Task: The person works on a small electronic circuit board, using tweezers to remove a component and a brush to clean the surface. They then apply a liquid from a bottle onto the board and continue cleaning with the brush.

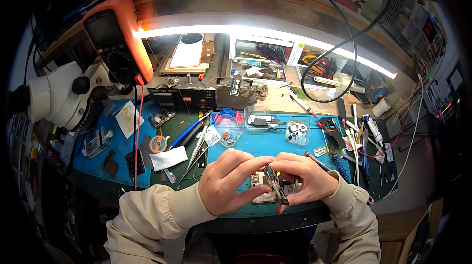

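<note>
Both hands meet over the front of a blue work mat [275, 148]. My left hand [226, 180] and my right hand [305, 178] pinch a small dark circuit board [275, 184] between them, held on edge and tilted. Under the hands lies an opened phone body [260, 196], mostly hidden. Beige sleeves cover both forearms.
An orange multimeter [115, 38] with a red lead hangs at upper left beside a white microscope [54, 97]. Tweezers and screwdrivers [196, 141] lie left of the hands, clear parts trays [260, 121] behind them. More tools [356, 141] crowd the right side. A black cable [344, 43] loops above.
</note>
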Motion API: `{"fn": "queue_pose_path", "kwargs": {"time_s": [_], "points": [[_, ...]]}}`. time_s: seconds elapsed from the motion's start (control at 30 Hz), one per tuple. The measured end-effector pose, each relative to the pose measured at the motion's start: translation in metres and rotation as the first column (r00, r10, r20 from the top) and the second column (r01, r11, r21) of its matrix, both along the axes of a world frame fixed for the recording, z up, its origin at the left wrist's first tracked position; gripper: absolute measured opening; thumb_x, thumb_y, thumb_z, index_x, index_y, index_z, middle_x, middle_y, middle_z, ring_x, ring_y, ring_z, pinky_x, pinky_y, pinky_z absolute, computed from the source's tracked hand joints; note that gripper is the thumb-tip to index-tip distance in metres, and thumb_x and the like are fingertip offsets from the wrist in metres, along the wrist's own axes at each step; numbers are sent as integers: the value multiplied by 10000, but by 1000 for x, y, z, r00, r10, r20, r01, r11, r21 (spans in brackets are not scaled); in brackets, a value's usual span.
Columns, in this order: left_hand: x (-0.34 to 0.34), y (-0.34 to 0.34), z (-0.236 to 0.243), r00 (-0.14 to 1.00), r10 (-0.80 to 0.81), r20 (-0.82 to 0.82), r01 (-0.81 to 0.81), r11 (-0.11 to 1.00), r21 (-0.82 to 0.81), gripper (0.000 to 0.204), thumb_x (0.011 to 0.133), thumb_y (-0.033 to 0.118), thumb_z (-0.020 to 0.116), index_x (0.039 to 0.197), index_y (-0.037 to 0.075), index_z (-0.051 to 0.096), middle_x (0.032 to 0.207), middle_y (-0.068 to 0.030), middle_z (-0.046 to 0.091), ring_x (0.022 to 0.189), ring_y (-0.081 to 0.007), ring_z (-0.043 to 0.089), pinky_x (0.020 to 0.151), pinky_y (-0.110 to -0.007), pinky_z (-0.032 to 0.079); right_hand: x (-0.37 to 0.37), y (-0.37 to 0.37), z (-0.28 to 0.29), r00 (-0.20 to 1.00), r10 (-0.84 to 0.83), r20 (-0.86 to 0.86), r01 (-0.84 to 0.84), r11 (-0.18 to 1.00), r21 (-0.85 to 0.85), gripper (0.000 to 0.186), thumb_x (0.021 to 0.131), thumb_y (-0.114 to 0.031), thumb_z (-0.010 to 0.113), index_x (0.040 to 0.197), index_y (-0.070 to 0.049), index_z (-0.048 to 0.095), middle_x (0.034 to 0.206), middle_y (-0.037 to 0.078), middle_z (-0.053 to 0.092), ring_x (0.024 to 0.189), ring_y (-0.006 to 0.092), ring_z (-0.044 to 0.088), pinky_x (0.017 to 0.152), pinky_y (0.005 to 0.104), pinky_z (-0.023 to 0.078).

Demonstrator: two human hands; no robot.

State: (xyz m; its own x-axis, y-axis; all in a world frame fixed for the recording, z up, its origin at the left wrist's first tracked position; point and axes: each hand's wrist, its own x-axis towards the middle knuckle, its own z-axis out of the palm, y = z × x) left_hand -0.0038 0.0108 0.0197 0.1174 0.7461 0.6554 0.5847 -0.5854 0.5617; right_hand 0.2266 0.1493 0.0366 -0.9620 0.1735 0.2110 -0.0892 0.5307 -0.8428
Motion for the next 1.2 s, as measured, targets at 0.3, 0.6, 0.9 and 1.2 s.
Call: {"fn": "queue_pose_path", "kwargs": {"time_s": [0.3,0.6,0.9,1.2], "points": [[2,8,-15,924,-152,350,260,922,-286,950,822,334,966,1573,49,459,1475,-126,548,1331,-274,550,1055,-428,517,0,-13,5,947,-320,39,295,911,289,834,747,-554,950,1357,-57,674,1045,81,686,818,231,703,670,334,551],[-24,17,-18,151,-115,982,862,502,-74,929,981,343,805,1679,4,295,1528,-131,509,1502,-358,473,1237,-503,405,77,-20,10,677,-729,-103,636,509,579,283,959,-142,742,1210,-31,676,983,117,624,913,337,687,760,420,556],[-43,21,-5,83,-86,993,778,628,-11,1017,1000,572,715,1693,23,211,1508,-174,523,1424,-347,527,1185,-513,466,78,-39,8,749,-661,-46,473,485,735,600,868,-282,847,1374,-22,654,1251,137,705,1167,315,666,993,439,506],[-54,22,-12,97,-90,991,740,673,-11,1020,1010,584,695,1723,94,154,1529,-170,510,1417,-328,537,1178,-528,472,42,-2,15,851,-337,404,29,797,603,619,875,-384,867,1331,-36,635,1236,146,617,1107,350,638,996,455,508]]}}
